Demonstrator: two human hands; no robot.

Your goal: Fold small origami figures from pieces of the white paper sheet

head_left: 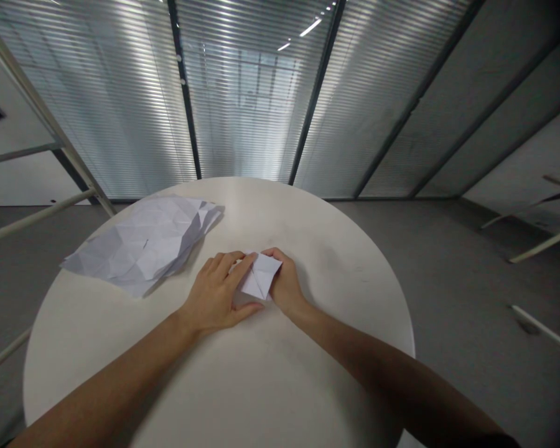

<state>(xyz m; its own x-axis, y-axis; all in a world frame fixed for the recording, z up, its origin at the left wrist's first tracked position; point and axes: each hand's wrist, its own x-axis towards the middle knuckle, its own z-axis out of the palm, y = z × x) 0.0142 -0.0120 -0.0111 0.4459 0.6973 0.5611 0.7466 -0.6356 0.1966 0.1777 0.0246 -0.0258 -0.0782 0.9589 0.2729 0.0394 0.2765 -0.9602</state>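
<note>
A small square of folded white paper, with crease lines across its top face, is between my two hands over the table. My left hand holds it from the left, with the index fingertip on its upper left corner and the thumb stretched out along the near side. From the right, my right hand grips the same paper, its fingers curled behind and under the edge. What the right fingertips do beneath the paper is hidden.
Creased, unfolded white sheets lie in a loose pile at the left of the round white table. Glass panels with blinds stand behind it. A pale metal frame is at the left, and chair legs show at the right.
</note>
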